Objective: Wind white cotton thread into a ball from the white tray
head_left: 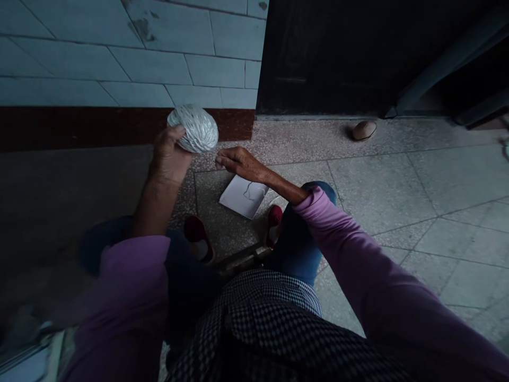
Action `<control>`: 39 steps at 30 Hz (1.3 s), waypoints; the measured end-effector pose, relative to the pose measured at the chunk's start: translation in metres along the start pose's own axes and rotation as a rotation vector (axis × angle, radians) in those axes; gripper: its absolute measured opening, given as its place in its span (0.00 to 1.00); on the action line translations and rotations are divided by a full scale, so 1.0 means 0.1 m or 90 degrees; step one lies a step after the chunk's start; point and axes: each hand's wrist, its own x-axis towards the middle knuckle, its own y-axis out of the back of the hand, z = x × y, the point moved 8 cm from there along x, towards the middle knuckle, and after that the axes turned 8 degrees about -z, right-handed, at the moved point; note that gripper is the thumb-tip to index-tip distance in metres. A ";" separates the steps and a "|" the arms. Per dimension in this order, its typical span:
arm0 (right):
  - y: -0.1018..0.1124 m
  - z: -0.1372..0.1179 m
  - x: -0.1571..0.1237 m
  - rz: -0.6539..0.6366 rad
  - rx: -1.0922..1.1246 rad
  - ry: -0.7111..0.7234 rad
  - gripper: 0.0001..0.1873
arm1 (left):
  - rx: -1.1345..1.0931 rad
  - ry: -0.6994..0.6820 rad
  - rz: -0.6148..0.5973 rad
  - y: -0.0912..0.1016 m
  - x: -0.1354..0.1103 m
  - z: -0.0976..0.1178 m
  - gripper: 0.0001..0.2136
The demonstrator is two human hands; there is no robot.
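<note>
My left hand [169,156] is raised in front of me, fingers wrapped round a white ball of thread [194,128]. My right hand [238,162] is just right of the ball, fingers pinched together near its lower edge, on a strand too thin to make out. Both arms wear purple sleeves. Below the hands, a white sheet of paper [243,196] lies on the floor between my feet in red shoes [198,239].
I sit over a speckled tiled floor [397,185]. A pale tiled wall with a dark red base [79,127] stands ahead, beside a dark door [330,58]. A brown shoe [363,130] lies by the door. A checked cloth [258,313] covers my lap.
</note>
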 end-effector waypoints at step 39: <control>-0.05 0.11 -0.11 -0.029 -0.138 0.096 0.21 | 0.228 0.039 0.002 -0.02 -0.03 0.04 0.41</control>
